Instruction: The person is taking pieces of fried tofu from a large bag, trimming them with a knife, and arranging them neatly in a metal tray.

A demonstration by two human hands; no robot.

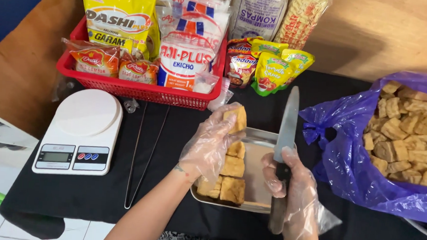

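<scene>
A fried tofu piece [237, 117] is pinched in the left hand [210, 144] above the metal tray [260, 152], where 4 more pieces [232, 173] are lined up. A knife [284, 154] is clenched in the right hand's [289, 181] grip, blade up over the tray. On the black counter [90, 191], 1 white scale [81, 131], 1 red basket [136, 88] and 1 purple bag of tofu [349, 158] are set around.

Far left of you sits a red basket [126, 87] stuffed with seasoning packets, a white kitchen scale [82, 129] just near of it. Long metal tongs [139, 155] lie beside the scale; green sauce pouches [276, 69] lean far centre.
</scene>
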